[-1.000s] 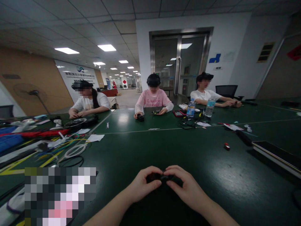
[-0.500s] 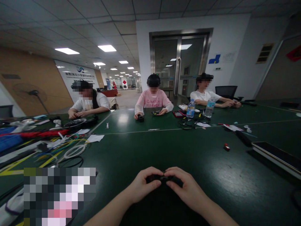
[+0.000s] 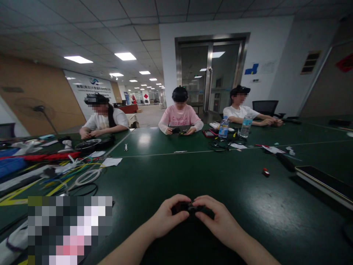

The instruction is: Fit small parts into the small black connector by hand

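Between my two hands, close to the near part of the green table (image 3: 154,180), is a small dark object (image 3: 192,209). My left hand (image 3: 171,213) grips its left end, thumb below and fingers curled over the top. From the other side my right hand (image 3: 213,213) holds the right end in the same way, and the fingertips of both hands nearly meet over its middle. Most of the object is covered by my fingers, so its kind cannot be made out.
Cables (image 3: 86,177) and tools crowd the left side. To the right lie a small red item (image 3: 265,172) and a flat dark-topped device (image 3: 325,182). Two water bottles (image 3: 223,127) stand farther back. Three people sit across the table, one in a pink shirt (image 3: 180,117).
My hands keep almost the same place and grip on the dark object. Across the table, the person in pink has lifted a black item and brought it toward the other hand.
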